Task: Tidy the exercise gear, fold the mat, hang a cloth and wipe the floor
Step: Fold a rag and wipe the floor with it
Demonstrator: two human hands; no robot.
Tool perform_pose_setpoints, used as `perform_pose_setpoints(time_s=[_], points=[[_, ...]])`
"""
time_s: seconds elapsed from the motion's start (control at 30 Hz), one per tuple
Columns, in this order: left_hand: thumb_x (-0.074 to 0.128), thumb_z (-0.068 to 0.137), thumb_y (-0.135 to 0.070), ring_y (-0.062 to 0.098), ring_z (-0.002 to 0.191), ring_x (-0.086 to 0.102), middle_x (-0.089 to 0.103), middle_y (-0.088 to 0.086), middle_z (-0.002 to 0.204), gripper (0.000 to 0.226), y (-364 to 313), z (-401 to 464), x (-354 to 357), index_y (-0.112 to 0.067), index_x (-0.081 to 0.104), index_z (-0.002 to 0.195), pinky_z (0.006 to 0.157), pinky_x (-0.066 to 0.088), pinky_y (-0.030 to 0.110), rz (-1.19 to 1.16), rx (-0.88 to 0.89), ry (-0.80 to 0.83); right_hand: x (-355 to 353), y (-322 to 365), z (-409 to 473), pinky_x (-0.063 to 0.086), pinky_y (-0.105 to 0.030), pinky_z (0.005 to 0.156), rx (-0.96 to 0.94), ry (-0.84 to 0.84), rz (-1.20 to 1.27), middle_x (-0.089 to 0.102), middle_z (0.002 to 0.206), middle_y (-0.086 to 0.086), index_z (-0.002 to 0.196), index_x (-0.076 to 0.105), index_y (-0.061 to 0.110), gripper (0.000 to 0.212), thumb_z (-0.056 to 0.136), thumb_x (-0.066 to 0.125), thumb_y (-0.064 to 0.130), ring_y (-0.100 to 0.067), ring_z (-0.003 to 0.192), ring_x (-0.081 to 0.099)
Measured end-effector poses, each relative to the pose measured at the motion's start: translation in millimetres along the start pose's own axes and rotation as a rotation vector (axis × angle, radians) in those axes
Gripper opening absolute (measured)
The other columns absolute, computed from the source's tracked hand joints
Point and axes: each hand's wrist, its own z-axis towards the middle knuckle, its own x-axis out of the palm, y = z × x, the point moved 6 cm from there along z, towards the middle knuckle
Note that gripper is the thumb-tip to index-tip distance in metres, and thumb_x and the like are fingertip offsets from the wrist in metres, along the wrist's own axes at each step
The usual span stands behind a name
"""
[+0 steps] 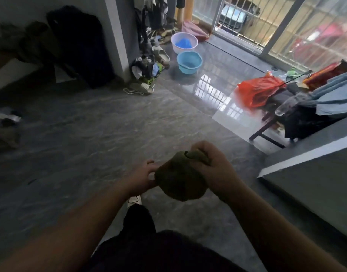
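Both hands on one olive-green cloth (179, 179), bunched into a rounded wad and held in the air above the dark floor (74, 146), in front of the body at about waist level. Right hand (213, 171) curled tightly round the upper end, a twisted tail of fabric poking out above the fist. Left hand (143, 177) against the wad's other side, thumb and fingers pinching its edge. Opposed grips of this kind: probably for wringing or for gathering loose fabric into a pad, ahead of wiping or hanging; which of the two, not determinable. Held clear of the floor, so no wiping contact yet.

Further out, toward the barred balcony door: blue basin (189, 61) and, just behind it, white basin (184, 42) with something blue inside, both standing on the glossy tiles, likely the water supply for wiping. To the right, well apart from the hands, orange plastic bag (257, 89) on a cluttered low bench. Shoes scattered near the pillar.
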Motion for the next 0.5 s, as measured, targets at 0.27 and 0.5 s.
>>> perform_pose_setpoints(time_s=[0.27,0.5], points=[[0.070,0.085,-0.011,-0.003,0.090,0.061,0.069,-0.004,0.099,0.022,31.3,111.1,-83.2,-0.018,0.067,0.106,0.084,0.046,0.012,-0.223,-0.008,0.308,-39.9,-9.4,94.6,0.057,-0.038,0.065,0.214,-0.299,0.194,0.061,0.085,-0.009,0.098,0.056,0.007,0.006,0.093,0.058,0.005,-0.024,0.075,0.063],[0.068,0.059,-0.030,0.013,0.092,0.064,0.069,0.000,0.096,0.043,16.2,210.9,-113.3,-0.016,0.069,0.100,0.083,0.052,0.031,-0.457,-0.150,0.305,-68.9,-60.9,130.7,0.053,-0.037,0.059,0.382,-0.517,0.337,0.061,0.081,-0.003,0.096,0.055,0.007,0.005,0.093,0.057,0.003,-0.019,0.071,0.061]])
